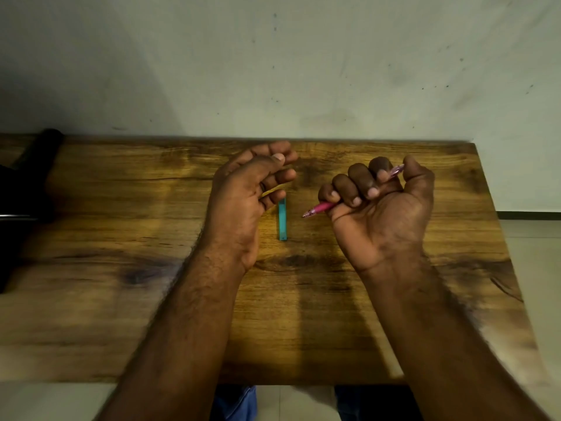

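Note:
My right hand (379, 208) is turned palm up and grips a pink pen (318, 208) in its fist. The pen's tip pokes out to the left and its other end shows between the fingers and thumb at the top. A teal pen cap (282, 220) lies flat on the wooden table (121, 238), pointing away from me, between my two hands. Just left of the cap, my left hand (246, 192) hovers on its edge with loosely curled fingers and holds nothing. Its little finger is close to the cap's far end.
A black object (27, 183) sits at the table's far left, partly out of view. The table butts against a pale wall (273, 71). Its right edge drops to a tiled floor (531, 253). Blue trousers (239, 402) show below the near edge.

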Demonstrator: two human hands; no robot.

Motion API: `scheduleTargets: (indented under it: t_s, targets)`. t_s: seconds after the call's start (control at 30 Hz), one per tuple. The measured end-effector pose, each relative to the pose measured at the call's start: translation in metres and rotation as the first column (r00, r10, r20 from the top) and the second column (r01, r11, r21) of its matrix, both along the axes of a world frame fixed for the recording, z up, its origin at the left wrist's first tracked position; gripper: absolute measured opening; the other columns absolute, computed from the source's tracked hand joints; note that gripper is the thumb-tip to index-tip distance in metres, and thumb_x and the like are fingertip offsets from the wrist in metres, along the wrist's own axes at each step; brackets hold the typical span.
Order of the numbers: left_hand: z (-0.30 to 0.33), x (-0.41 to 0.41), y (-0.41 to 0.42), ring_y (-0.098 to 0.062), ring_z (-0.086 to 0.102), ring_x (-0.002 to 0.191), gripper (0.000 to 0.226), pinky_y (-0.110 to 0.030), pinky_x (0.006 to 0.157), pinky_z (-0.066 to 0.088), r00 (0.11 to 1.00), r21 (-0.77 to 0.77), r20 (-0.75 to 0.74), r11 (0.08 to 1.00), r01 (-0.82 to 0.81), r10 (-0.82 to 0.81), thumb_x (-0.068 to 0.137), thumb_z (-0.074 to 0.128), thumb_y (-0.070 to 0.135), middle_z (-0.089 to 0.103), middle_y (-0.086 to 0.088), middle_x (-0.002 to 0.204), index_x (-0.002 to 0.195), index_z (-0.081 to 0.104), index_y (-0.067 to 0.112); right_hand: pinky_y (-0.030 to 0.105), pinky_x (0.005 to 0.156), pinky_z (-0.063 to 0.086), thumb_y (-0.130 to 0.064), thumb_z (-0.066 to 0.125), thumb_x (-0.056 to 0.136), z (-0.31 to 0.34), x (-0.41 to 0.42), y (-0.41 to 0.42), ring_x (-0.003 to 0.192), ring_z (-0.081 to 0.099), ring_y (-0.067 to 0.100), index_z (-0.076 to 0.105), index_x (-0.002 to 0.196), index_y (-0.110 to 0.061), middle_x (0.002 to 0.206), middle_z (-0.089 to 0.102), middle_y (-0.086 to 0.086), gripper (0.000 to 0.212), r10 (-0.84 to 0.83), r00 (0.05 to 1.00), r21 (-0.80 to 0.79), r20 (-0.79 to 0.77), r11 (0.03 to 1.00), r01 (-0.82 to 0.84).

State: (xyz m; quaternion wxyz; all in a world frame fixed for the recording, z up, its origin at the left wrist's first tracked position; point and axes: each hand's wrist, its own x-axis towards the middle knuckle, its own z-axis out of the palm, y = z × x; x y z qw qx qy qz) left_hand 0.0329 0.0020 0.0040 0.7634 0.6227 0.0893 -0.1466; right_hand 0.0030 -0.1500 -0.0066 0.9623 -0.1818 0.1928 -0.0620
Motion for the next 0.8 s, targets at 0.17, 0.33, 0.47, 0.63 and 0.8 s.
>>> scheduleTargets:
  t_s: [0.17, 0.33, 0.47, 0.63, 0.8]
  targets:
    - [0.0007, -0.0003, -0.0003, -0.014, 0.073, 0.099, 0.023, -0.035, 0.086, 0.052, 1.000, -0.004, -0.002, 1.000, -0.004, 0.004, 0.095, 0.056, 0.023, 0.081, 0.001, 0.112, 0.106, 0.076, 0.025, 0.031, 0.060, 0.031, -0.054, 0.033, 0.101, 0.0002, 0.0000, 0.0012, 0.051, 0.024, 0.014, 0.044, 0.067, -0.017, 0.052, 0.030, -0.004, 0.051, 0.014, 1.000, -0.007, 0.003, 1.000, -0.014]
    - [0.0005, 0.0002, -0.0006, -0.015, 0.073, 0.100, 0.023, -0.036, 0.087, 0.052, 1.000, -0.003, -0.005, 1.000, -0.006, 0.006, 0.091, 0.058, 0.025, 0.081, 0.002, 0.112, 0.105, 0.076, 0.025, 0.031, 0.059, 0.032, -0.053, 0.033, 0.101, 0.0009, 0.0004, 0.0008, 0.052, 0.023, 0.014, 0.045, 0.066, -0.017, 0.052, 0.030, -0.004, 0.051, 0.020, 1.000, 0.000, -0.007, 1.000, -0.020]
    - [0.0001, 0.0004, -0.0002, -0.014, 0.074, 0.100, 0.024, -0.035, 0.085, 0.053, 1.000, 0.008, 0.001, 1.000, 0.001, -0.001, 0.089, 0.058, 0.026, 0.081, 0.003, 0.112, 0.104, 0.077, 0.026, 0.031, 0.059, 0.031, -0.051, 0.035, 0.100, 0.0001, -0.0006, 0.0013, 0.052, 0.022, 0.014, 0.042, 0.067, -0.017, 0.052, 0.029, -0.004, 0.047, 0.013, 1.000, -0.004, -0.014, 1.000, -0.014]
    - [-0.0003, 0.0000, 0.0006, -0.015, 0.074, 0.100, 0.024, -0.035, 0.085, 0.053, 1.000, 0.010, 0.005, 1.000, 0.001, -0.001, 0.091, 0.058, 0.025, 0.081, 0.002, 0.112, 0.105, 0.077, 0.026, 0.031, 0.059, 0.032, -0.054, 0.035, 0.100, 0.0005, -0.0006, 0.0012, 0.052, 0.023, 0.014, 0.044, 0.067, -0.017, 0.053, 0.030, -0.004, 0.050, 0.017, 0.999, 0.007, -0.028, 1.000, -0.016]
    - [0.0000, -0.0003, 0.0001, -0.013, 0.074, 0.099, 0.024, -0.034, 0.084, 0.053, 1.000, 0.020, 0.002, 1.000, 0.002, -0.002, 0.089, 0.058, 0.027, 0.081, 0.003, 0.111, 0.105, 0.077, 0.026, 0.030, 0.058, 0.032, -0.051, 0.034, 0.101, 0.0003, -0.0003, 0.0018, 0.052, 0.023, 0.014, 0.043, 0.066, -0.018, 0.052, 0.030, -0.004, 0.049, 0.010, 0.999, 0.004, -0.035, 1.000, -0.010]
